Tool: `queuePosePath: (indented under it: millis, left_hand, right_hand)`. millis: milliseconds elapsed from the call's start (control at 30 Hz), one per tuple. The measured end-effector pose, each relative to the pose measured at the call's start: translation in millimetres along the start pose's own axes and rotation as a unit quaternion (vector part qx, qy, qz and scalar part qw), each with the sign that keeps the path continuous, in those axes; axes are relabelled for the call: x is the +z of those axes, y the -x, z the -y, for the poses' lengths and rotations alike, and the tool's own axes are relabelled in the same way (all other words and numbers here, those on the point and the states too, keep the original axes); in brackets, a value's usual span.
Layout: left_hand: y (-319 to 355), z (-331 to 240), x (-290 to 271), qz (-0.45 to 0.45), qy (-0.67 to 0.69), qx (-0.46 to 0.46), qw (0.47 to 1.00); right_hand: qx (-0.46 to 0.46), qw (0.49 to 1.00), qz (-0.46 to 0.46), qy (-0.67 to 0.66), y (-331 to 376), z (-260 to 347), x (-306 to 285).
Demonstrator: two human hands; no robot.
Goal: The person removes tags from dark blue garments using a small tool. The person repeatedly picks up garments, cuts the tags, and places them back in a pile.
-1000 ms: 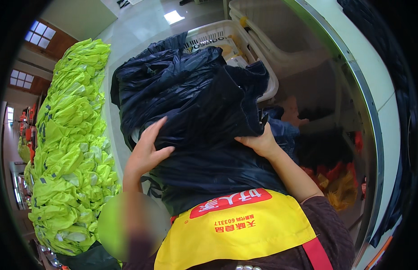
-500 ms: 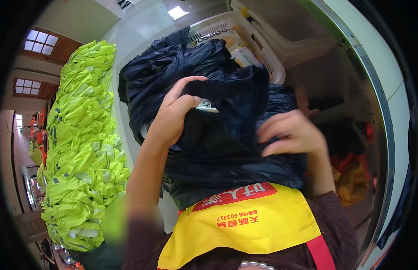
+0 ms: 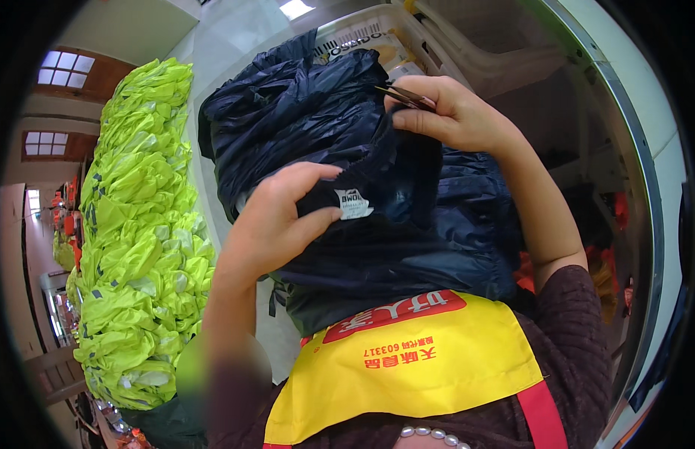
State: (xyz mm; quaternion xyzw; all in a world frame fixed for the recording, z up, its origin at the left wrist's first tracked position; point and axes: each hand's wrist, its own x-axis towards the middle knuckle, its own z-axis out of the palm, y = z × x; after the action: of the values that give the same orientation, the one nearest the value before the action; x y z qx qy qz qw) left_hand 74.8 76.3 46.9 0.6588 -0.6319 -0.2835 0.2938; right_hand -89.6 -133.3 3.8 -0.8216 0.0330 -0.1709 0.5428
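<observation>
A dark navy garment [image 3: 407, 191] with a gathered, elastic-looking band is stretched between my two hands above a pile of the same dark cloth [image 3: 288, 112]. My left hand [image 3: 276, 213] is closed on the band's left part, thumb and fingers on either side of a small white label [image 3: 353, 204]. Farther off and to the right, my right hand [image 3: 456, 112] pinches the band's upper edge. The same hand holds thread snips [image 3: 407, 97], whose thin points stick out to the left; their handles are partly hidden by my fingers.
A long heap of bright yellow-green garments [image 3: 142, 247] lies along the left. At the back stands a white plastic basket [image 3: 437, 52] with a printed package [image 3: 359, 46] inside. A metal-edged table rim [image 3: 633, 142] curves along the right.
My right hand has moved away from me to the band's far edge, and the snips now show in it. The left hand has come slightly nearer, and the label now faces up more plainly.
</observation>
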Motion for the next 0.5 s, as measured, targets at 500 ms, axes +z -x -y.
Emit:
queuePosePath:
  millis: [500]
  left_hand:
    - [-8,3,27,0.04,0.371,-0.107,0.922]
  right_hand:
    - [0.013,0.998,-0.04,0.055,-51,-9,20]
